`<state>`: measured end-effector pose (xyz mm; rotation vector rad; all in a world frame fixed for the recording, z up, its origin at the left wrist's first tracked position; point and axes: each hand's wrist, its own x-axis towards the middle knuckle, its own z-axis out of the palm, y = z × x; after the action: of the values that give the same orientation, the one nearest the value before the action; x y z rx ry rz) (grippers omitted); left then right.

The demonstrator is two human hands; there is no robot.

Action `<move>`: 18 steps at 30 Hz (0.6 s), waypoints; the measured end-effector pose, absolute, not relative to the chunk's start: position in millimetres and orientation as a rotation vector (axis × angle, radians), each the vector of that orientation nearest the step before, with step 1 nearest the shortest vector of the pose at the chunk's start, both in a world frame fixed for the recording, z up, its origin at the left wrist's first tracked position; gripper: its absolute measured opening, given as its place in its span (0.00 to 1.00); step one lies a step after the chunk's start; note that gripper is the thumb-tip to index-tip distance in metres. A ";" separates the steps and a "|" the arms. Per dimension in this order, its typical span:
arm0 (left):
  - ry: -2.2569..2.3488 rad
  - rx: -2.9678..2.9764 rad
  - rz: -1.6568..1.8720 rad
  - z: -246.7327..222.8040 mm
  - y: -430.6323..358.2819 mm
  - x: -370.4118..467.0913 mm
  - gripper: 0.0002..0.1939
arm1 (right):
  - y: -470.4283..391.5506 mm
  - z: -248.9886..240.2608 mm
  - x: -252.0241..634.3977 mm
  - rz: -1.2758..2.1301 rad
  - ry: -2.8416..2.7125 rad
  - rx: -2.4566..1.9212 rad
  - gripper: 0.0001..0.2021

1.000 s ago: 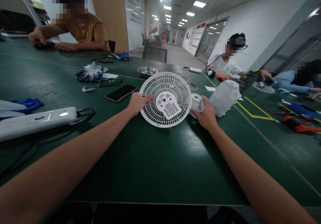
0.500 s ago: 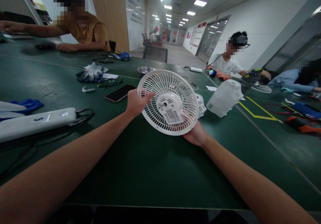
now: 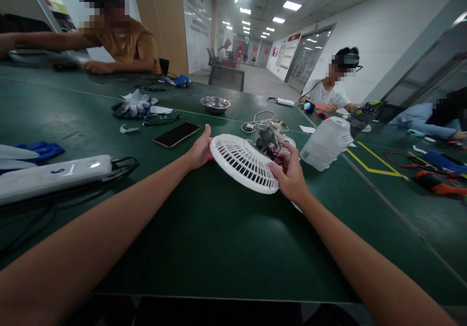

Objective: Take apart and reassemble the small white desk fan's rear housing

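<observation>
A white round fan grille (image 3: 241, 163) is tilted above the green table, its ribbed face sloping toward me. On its far side sits an exposed grey motor (image 3: 269, 137) with red and dark wires. My left hand (image 3: 200, 148) is closed at the left rim, thumb pointing up and fingers partly hidden behind it. Around the right edge, beside the motor, my right hand (image 3: 292, 172) is closed, thumb on the grille and fingers near the wires. Part of a white edge shows under my right wrist; I cannot tell what it belongs to.
A translucent white housing (image 3: 326, 143) stands to the right. Behind the grille lie a white cable (image 3: 260, 119) and a metal bowl (image 3: 215, 104). Leftward are a phone (image 3: 177, 135), gloves (image 3: 133, 105) and a white power strip (image 3: 54, 177). Other people sit across the table.
The grille has been turned over and tipped down, so the motor now shows on top. My right hand has moved from beneath the grille to its right edge.
</observation>
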<state>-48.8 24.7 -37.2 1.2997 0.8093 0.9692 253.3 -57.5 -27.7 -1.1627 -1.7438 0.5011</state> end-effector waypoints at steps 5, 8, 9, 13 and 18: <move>0.880 0.964 0.889 -29.0 18.0 -42.9 0.22 | -59.3 -28.4 247.7 0.290 -2.075 -1.161 0.40; 0.995 0.900 0.910 -29.0 19.9 -41.3 0.10 | -57.8 -23.6 250.1 0.274 -2.127 -1.122 0.37; 1.014 0.894 0.914 -29.1 20.6 -41.1 0.09 | -56.0 -21.6 253.4 0.252 -2.124 -1.109 0.34; 1.030 0.908 0.940 -29.8 22.1 -40.3 0.08 | -40.2 -17.7 277.0 -0.037 -1.958 -1.209 0.25; 1.021 1.008 1.009 -32.3 22.5 -38.2 0.04 | -15.3 -30.7 309.2 -0.074 -1.815 -1.551 0.40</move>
<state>-38.2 22.5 -32.3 1.0083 1.0208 1.0092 309.2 -15.3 -30.7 -1.5512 -1.8150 -0.0740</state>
